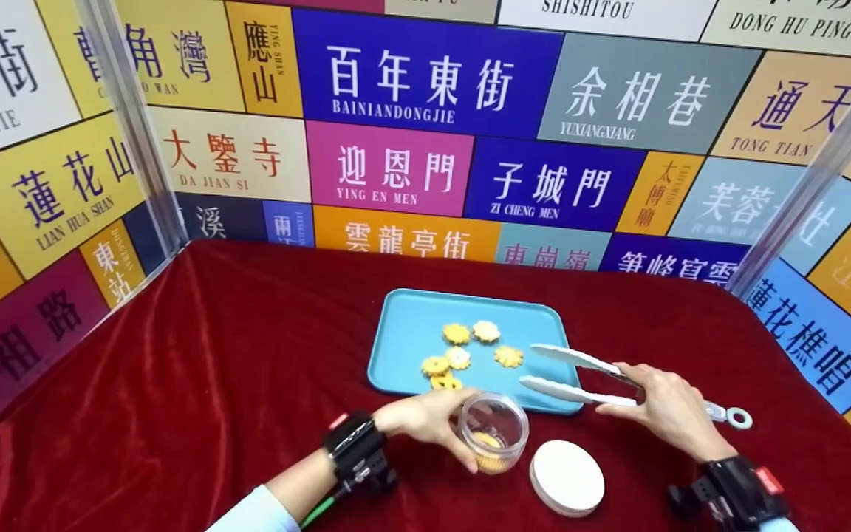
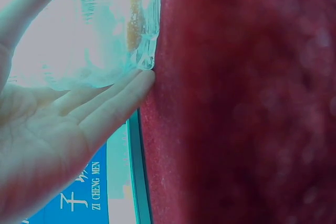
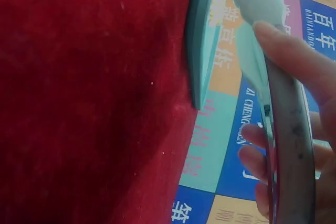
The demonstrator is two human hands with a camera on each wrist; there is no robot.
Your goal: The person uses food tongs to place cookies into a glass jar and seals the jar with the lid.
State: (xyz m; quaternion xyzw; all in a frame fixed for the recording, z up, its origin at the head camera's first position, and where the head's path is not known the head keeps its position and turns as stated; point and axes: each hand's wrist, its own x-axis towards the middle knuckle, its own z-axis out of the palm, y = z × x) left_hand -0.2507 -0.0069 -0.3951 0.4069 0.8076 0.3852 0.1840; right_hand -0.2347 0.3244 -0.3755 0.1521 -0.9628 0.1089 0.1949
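Observation:
My left hand (image 1: 431, 420) grips a clear plastic jar (image 1: 508, 417) from its left side, thumb and fingers on either side of it. A few yellow cookies (image 1: 490, 448) show inside the jar, which has no lid on. In the left wrist view the jar (image 2: 68, 45) stands between the thumb and the fingers. My right hand (image 1: 671, 410) holds white-tipped tongs (image 1: 579, 357), their arms apart with nothing between them. The tong tips hang over the right side of a blue tray (image 1: 403, 318). Several flower-shaped cookies (image 1: 456, 334) lie on the tray, one near the tips.
A round white lid (image 1: 567, 476) lies on the red velvet cloth (image 1: 263, 355), right of the jar. Behind the table stands a wall of coloured panels (image 1: 425, 74) with Chinese lettering. Clear upright posts (image 1: 146, 133) rise at the table's back corners.

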